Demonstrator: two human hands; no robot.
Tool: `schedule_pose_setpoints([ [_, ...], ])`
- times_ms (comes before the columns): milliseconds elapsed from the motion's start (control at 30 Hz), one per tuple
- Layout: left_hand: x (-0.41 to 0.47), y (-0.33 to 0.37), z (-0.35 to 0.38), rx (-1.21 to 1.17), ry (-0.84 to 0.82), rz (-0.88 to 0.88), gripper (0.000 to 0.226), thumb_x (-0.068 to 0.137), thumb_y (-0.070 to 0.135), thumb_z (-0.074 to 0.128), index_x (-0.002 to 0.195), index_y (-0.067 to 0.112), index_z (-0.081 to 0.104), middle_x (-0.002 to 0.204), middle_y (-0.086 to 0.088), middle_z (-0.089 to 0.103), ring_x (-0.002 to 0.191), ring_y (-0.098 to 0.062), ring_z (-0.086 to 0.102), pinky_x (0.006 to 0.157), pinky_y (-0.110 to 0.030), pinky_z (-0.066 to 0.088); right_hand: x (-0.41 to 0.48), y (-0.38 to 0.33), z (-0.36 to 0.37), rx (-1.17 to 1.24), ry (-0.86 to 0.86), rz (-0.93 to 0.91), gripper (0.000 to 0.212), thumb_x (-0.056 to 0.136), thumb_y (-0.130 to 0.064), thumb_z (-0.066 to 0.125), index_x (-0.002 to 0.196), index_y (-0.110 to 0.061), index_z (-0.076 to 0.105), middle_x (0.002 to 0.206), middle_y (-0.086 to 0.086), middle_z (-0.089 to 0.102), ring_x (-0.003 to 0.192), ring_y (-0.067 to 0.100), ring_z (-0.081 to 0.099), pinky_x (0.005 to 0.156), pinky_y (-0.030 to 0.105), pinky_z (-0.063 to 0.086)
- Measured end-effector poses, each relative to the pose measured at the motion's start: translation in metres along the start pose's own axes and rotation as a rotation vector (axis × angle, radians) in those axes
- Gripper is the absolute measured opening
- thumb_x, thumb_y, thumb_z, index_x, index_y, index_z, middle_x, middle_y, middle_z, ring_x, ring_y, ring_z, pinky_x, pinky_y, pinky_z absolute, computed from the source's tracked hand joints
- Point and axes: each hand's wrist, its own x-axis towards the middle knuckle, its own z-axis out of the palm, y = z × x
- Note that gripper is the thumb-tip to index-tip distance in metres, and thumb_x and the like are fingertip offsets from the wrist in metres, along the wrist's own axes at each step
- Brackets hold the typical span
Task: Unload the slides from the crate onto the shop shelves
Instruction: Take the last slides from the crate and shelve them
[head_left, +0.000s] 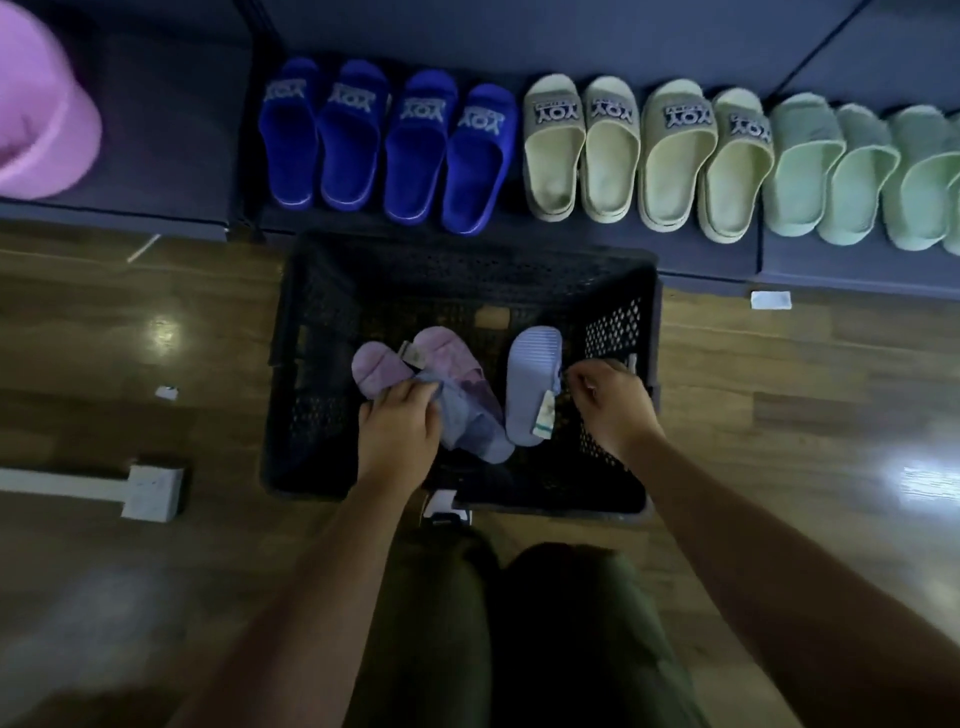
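Observation:
A black perforated crate (467, 270) stands on the floor before the low dark shelf (701, 260). Inside it lie a pink and lilac pair of slides (395, 358) and a lavender ribbed slide (532, 374) with a paper tag. My left hand (397, 421) grips the pink and lilac pair from above. My right hand (610, 400) pinches the right edge of the lavender slide. On the shelf stand blue slides (384, 145), cream slides (644, 156) and pale green slides (852, 171) in a row.
A pink rounded object (41, 114) sits on the shelf at far left. A white floor socket box (150, 491) with a cable duct lies left of the crate. My legs (519, 623) are just behind the crate on the wooden floor.

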Motion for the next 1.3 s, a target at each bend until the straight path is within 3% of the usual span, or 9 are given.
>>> schedule_pose_setpoints([
  [167,0.071,-0.04,0.074,0.011,0.036,0.049,0.024,0.093,0.02,0.047,0.109,0.011,0.063,0.105,-0.01,0.067,0.095,-0.03,0.062,0.082,-0.042,0.048,0.07,0.054,0.079,0.024,0.0,0.172,0.021,0.095,-0.012,0.044,0.093,-0.006,0.064,0.097,0.021,0.064,0.082,0.033,0.06,0.063,0.03,0.035],
  [333,0.116,-0.066,0.124,-0.122,0.159,0.071,0.031,0.093,0.017,0.049,0.12,0.008,0.062,0.121,-0.013,0.063,0.107,-0.033,0.06,0.091,-0.047,0.049,0.133,0.102,0.143,0.203,-0.133,0.357,0.027,0.098,-0.01,0.04,0.115,0.0,0.058,0.112,0.023,0.061,0.107,0.031,0.059,0.088,0.031,0.043],
  [467,0.144,-0.079,0.132,-0.148,0.208,0.114,0.039,0.094,0.03,0.04,0.118,0.011,0.063,0.121,-0.009,0.063,0.109,-0.029,0.059,0.093,-0.048,0.047,0.163,0.12,0.177,0.394,-0.113,0.521,0.02,0.1,-0.022,0.043,0.081,-0.022,0.049,0.075,-0.003,0.046,0.067,0.013,0.047,0.07,0.02,0.046],
  [533,0.149,-0.083,0.135,-0.17,0.247,0.118,0.038,0.094,0.029,0.041,0.119,0.01,0.063,0.121,-0.009,0.064,0.11,-0.027,0.059,0.094,-0.047,0.047,0.177,0.13,0.191,0.528,-0.084,0.634,0.02,0.101,-0.029,0.042,0.095,-0.015,0.056,0.078,0.003,0.045,0.071,0.021,0.047,0.076,0.032,0.05],
  [667,0.142,-0.088,0.144,-0.207,0.281,0.12,0.034,0.096,0.025,0.044,0.119,0.009,0.063,0.119,-0.01,0.064,0.11,-0.026,0.059,0.093,-0.046,0.048,0.184,0.134,0.205,0.734,-0.132,0.757,0.049,0.101,-0.034,0.041,0.14,-0.003,0.035,0.097,0.021,0.047,0.082,0.036,0.048,0.071,0.033,0.046],
  [767,0.139,-0.092,0.149,-0.195,0.24,0.108,0.032,0.097,0.024,0.045,0.119,0.009,0.063,0.119,-0.01,0.064,0.11,-0.026,0.058,0.094,-0.047,0.047,0.172,0.122,0.199,0.911,-0.095,0.661,0.039,0.091,-0.029,0.064,0.123,-0.009,0.054,0.124,0.022,0.057,0.107,0.038,0.057,0.092,0.052,0.05],
  [967,0.14,-0.091,0.156,-0.186,0.196,0.105,0.033,0.095,0.026,0.045,0.117,0.009,0.064,0.115,-0.012,0.064,0.105,-0.029,0.06,0.091,-0.047,0.048,0.143,0.076,0.2,0.84,0.143,0.424,0.036,0.077,0.0,0.075,0.101,-0.011,0.051,0.096,0.011,0.058,0.082,0.024,0.058,0.069,0.034,0.051],
  [1200,0.143,-0.096,0.156,-0.222,0.203,0.037,0.029,0.095,0.022,0.05,0.116,0.009,0.065,0.116,-0.012,0.064,0.106,-0.028,0.06,0.093,-0.046,0.047,0.126,0.06,0.217,0.954,0.07,0.431,0.041,0.077,-0.018,0.079,0.053,-0.012,0.047,0.054,0.008,0.048,0.046,0.019,0.048,0.051,0.029,0.042],
  [1300,0.144,-0.096,0.157,-0.225,0.195,0.031,0.029,0.095,0.023,0.05,0.116,0.009,0.065,0.114,-0.012,0.064,0.103,-0.027,0.06,0.091,-0.045,0.048,0.124,0.057,0.223,1.041,0.022,0.517,0.025,0.082,-0.025,0.075,0.065,-0.007,0.068,0.068,0.014,0.065,0.058,0.025,0.06,0.055,0.03,0.048],
])
